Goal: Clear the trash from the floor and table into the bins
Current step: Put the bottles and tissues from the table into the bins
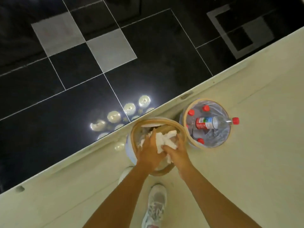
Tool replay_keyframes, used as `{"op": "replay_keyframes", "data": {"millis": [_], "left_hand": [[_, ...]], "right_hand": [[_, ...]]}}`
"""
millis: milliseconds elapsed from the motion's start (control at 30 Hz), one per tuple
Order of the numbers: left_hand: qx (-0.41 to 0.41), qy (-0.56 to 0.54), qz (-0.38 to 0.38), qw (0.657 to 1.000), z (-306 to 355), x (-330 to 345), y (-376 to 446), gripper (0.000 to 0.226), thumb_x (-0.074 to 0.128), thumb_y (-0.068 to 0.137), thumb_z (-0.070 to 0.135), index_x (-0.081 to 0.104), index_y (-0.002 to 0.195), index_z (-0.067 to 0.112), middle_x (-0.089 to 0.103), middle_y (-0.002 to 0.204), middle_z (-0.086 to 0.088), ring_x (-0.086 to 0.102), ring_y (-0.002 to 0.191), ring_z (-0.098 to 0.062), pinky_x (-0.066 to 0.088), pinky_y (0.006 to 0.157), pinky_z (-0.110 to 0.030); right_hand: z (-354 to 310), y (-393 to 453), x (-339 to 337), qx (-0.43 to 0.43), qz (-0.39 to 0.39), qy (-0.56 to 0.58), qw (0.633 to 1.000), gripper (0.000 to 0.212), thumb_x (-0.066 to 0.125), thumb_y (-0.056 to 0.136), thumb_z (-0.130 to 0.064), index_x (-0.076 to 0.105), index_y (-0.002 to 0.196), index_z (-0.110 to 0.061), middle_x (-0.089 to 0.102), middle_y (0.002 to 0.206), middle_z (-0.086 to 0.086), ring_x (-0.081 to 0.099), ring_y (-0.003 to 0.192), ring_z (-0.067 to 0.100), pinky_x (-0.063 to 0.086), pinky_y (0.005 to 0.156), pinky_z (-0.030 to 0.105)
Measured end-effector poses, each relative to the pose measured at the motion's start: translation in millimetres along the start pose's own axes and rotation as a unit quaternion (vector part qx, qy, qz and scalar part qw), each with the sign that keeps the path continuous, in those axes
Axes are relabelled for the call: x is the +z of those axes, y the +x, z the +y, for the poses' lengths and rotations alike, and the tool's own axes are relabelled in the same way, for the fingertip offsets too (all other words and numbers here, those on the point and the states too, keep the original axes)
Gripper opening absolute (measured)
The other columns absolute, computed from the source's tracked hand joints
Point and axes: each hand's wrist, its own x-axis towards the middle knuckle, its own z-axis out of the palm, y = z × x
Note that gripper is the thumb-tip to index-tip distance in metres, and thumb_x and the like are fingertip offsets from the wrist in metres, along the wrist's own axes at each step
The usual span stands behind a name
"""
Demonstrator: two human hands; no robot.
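- I see both hands down inside the mouth of the near bin (181, 129), a round one with a tan rim standing on the pale floor (246, 162) close to the edge of the glossy black tiles (82, 96).
- My left hand (148, 153) has its fingers curled over a wad of crumpled white paper (166, 139), gripping it from the 8 o'clock side.
- My right hand (176, 149) closes on the same wad from 4 o'clock, fingers bent around it.
- The paper sits between the two hands, inside the rim.
- At 2 o'clock from that bin, touching or just beside it, stands a second bin (227, 134) with a clear liner.
- A clear bottle (213, 122) with a red label lies across its top, red cap out past the rim at 3 o'clock; more red caps show below it.
- A white sneaker (155, 206) stands at 6 o'clock.
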Motion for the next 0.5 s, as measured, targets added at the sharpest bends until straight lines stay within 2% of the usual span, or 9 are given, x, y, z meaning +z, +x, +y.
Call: {"op": "replay_keyframes", "data": {"millis": [67, 133, 167, 233, 300, 333, 400, 433, 500], "left_hand": [[-0.041, -0.019, -0.014, 0.999, -7, 7, 3, 0.089, 0.067, 0.086, 0.033, 0.009, 0.153, 0.023, 0.017, 0.158, -0.004, 0.021, 0.144, -0.024, 0.021, 0.118, -0.041], [-0.054, -0.053, 0.039, 0.996, -16, 10, 3, 0.083, 0.064, 0.083, 0.050, 0.020, 0.150, 0.030, 0.031, 0.153, 0.003, 0.031, 0.141, -0.018, 0.021, 0.118, -0.039], [-0.061, -0.054, 0.051, 0.995, -12, 5, 0, 0.075, 0.062, 0.085, 0.052, 0.028, 0.147, 0.030, 0.039, 0.148, 0.005, 0.036, 0.138, -0.016, 0.022, 0.117, -0.035], [-0.056, -0.031, 0.028, 0.998, 5, -13, -11, 0.050, 0.060, 0.092, 0.032, 0.044, 0.139, 0.023, 0.053, 0.135, 0.002, 0.048, 0.126, -0.017, 0.031, 0.111, -0.031], [-0.033, -0.020, 0.020, 0.999, 29, -36, -24, 0.032, 0.062, 0.091, 0.023, 0.056, 0.123, 0.026, 0.063, 0.116, 0.004, 0.059, 0.110, -0.017, 0.045, 0.098, -0.030], [-0.017, -0.008, 0.026, 0.999, 45, -48, -32, 0.025, 0.063, 0.089, 0.024, 0.059, 0.113, 0.030, 0.065, 0.105, 0.008, 0.062, 0.101, -0.013, 0.048, 0.090, -0.024], [0.022, 0.048, 0.035, 0.998, 84, -73, -50, 0.018, 0.063, 0.088, 0.023, 0.060, 0.099, 0.037, 0.062, 0.086, 0.018, 0.061, 0.082, -0.001, 0.043, 0.071, -0.008], [0.051, 0.077, 0.041, 0.995, 108, -85, -61, 0.018, 0.062, 0.087, 0.024, 0.060, 0.097, 0.039, 0.062, 0.082, 0.018, 0.060, 0.077, 0.000, 0.040, 0.065, -0.008], [0.103, 0.139, 0.048, 0.984, 161, -112, -86, 0.016, 0.060, 0.086, 0.028, 0.062, 0.099, 0.038, 0.067, 0.089, 0.016, 0.063, 0.082, -0.004, 0.039, 0.064, -0.015]], "right_hand": [[4, 5, -3, 0.038, -0.027, 0.069, 0.997, 0.081, 0.069, 0.083, -0.032, 0.021, 0.149, -0.029, 0.038, 0.146, -0.001, 0.043, 0.128, 0.020, 0.040, 0.099, 0.035], [-3, 2, -4, 0.053, -0.048, 0.135, 0.988, 0.065, 0.059, 0.092, -0.016, 0.025, 0.148, -0.022, 0.044, 0.141, 0.004, 0.047, 0.120, 0.019, 0.043, 0.083, 0.026], [-6, -1, -5, 0.047, -0.051, 0.149, 0.986, 0.059, 0.057, 0.093, -0.010, 0.030, 0.146, -0.018, 0.047, 0.138, 0.006, 0.048, 0.121, 0.020, 0.045, 0.080, 0.024], [-14, -14, -9, 0.000, -0.046, 0.142, 0.989, 0.048, 0.057, 0.091, -0.002, 0.043, 0.135, -0.017, 0.052, 0.130, 0.008, 0.049, 0.122, 0.024, 0.050, 0.087, 0.025], [-27, -34, -18, -0.072, -0.015, 0.069, 0.995, 0.037, 0.063, 0.088, -0.005, 0.054, 0.119, -0.023, 0.058, 0.120, 0.005, 0.055, 0.116, 0.025, 0.048, 0.098, 0.040], [-35, -46, -24, -0.110, 0.000, 0.023, 0.994, 0.032, 0.065, 0.085, -0.012, 0.057, 0.112, -0.027, 0.061, 0.115, 0.000, 0.058, 0.111, 0.022, 0.048, 0.096, 0.044], [-66, -74, -44, -0.175, 0.044, -0.065, 0.981, 0.026, 0.066, 0.081, -0.019, 0.061, 0.104, -0.032, 0.062, 0.105, -0.010, 0.059, 0.100, 0.013, 0.049, 0.087, 0.030], [-85, -92, -57, -0.217, 0.073, -0.118, 0.966, 0.025, 0.066, 0.080, -0.018, 0.062, 0.101, -0.032, 0.062, 0.100, -0.013, 0.058, 0.094, 0.009, 0.046, 0.080, 0.023], [-123, -129, -87, -0.280, 0.128, -0.224, 0.925, 0.026, 0.069, 0.077, -0.019, 0.067, 0.102, -0.026, 0.065, 0.097, -0.009, 0.059, 0.089, 0.014, 0.044, 0.074, 0.026]]}}
